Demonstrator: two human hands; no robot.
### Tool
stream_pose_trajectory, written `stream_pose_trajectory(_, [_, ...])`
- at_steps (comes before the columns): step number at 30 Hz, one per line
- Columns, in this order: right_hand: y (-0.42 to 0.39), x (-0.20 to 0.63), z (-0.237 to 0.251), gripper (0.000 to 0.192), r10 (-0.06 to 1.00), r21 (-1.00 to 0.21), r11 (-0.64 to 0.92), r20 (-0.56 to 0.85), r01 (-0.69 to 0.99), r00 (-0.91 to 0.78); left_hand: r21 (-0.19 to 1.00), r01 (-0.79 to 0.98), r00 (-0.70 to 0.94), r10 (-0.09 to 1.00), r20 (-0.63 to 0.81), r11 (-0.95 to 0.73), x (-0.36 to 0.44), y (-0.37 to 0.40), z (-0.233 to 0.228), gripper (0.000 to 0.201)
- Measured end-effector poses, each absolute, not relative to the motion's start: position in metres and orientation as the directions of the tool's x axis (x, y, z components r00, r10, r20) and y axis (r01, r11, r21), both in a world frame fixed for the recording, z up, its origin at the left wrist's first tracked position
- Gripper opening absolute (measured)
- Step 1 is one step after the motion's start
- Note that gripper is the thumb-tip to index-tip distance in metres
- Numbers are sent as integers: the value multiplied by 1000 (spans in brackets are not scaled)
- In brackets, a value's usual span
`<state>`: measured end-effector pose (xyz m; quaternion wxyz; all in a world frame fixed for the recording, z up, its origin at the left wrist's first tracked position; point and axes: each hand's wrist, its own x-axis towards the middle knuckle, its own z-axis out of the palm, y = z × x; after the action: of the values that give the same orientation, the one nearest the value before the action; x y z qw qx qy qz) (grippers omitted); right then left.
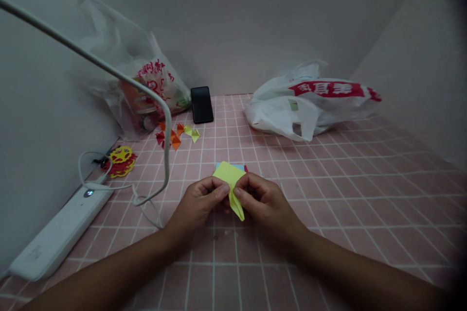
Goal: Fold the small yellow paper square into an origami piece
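A partly folded piece of yellow origami paper (229,173) is held between my two hands over the middle of the table. My left hand (206,199) pinches its left side between thumb and fingers. On the other side, my right hand (264,199) pinches it near the middle, and a narrow folded point hangs down between the hands. Behind the yellow paper, edges of blue paper (220,165) and something red (246,168) show; the rest of them is hidden.
Several small folded paper pieces (175,139) in red, orange and yellow lie at the back left, near a black phone (202,105). Plastic bags (146,87) (284,112) stand at both sides. A white power strip (62,233), a cable (168,146) and yellow-red cutouts (120,160) occupy the left.
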<state>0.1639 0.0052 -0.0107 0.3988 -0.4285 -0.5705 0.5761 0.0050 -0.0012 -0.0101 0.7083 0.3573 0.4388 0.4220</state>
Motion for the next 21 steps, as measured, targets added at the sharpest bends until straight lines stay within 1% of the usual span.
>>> stream_pose_trajectory(5, [5,164,-11,19,950,-999,-35,-46,40,-308,883,-287,261,917,-301,371,4,0,-11,22])
stream_pose_trajectory(13, [5,164,-14,19,950,-999,-19,-29,35,-311,910,-217,228,925,-304,352,4,1,-8,23])
stream_pose_trajectory(21, [5,164,-12,19,951,-999,-15,-25,34,-309,967,-89,179,959,-220,238,3,0,1,16])
